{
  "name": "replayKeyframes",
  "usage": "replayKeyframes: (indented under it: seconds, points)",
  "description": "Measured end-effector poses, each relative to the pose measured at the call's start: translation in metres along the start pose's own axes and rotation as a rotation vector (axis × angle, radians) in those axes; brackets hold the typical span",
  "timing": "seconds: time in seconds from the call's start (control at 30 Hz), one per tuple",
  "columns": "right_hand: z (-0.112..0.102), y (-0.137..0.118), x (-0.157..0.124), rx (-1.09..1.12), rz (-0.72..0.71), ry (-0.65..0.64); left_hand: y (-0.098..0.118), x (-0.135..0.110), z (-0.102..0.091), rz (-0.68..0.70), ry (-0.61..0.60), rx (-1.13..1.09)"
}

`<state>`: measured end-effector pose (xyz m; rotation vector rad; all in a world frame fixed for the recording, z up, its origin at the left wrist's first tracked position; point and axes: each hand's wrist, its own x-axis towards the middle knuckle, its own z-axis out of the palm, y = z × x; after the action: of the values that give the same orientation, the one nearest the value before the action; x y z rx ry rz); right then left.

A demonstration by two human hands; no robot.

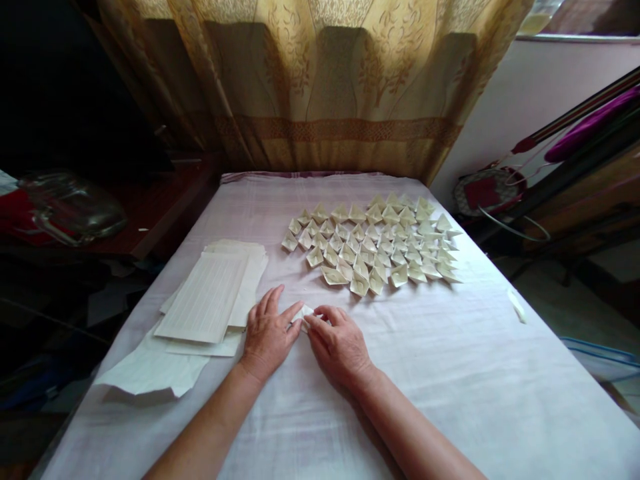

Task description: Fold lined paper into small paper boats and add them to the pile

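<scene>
The piece [303,312] you are folding is a small white bit of paper, lying on the bench [450,373] just on your side of the pile [373,243] of folded shapes. Your left hand [267,335] and right hand [340,347] meet on it. Each one is pinched onto an end with thumb and fingertips, and the other fingers rest flat on the cloth. Most of the piece is hidden by your fingers, so you cannot tell which fold it has reached; it looks flatter than the finished ones.

Judging by the pile, a good deal is done: several dozen shapes lie packed in rough rows, touching each other. Much seems left as well. The sheets [207,297] form a loose stack to the left of the pile, near your left hand, with a larger torn one under them. A lone scrap [517,305] lies well to the right of the pile. Beyond the pile hangs a patterned curtain [320,80].

No brand, label or writing can be read; the top sheet shows only faint ruled lines.
</scene>
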<state>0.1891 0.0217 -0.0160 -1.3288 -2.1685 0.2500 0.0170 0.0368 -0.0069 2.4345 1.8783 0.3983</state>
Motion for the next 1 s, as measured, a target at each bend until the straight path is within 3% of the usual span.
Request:
replayKeyframes:
  seconds: [0.43,0.67,1.0]
  points:
    - [-0.011,0.0,-0.01,-0.136,-0.136,-0.207,-0.001,0.001,0.001,-0.047,-0.088,-0.016]
    - [-0.015,-0.001,-0.017,-0.146,-0.056,-0.29,0.0,0.0,-0.001,-0.039,-0.072,-0.013]
    - [-0.013,-0.005,-0.021,-0.175,0.013,-0.279,-0.005,-0.001,0.0,-0.017,-0.105,-0.01]
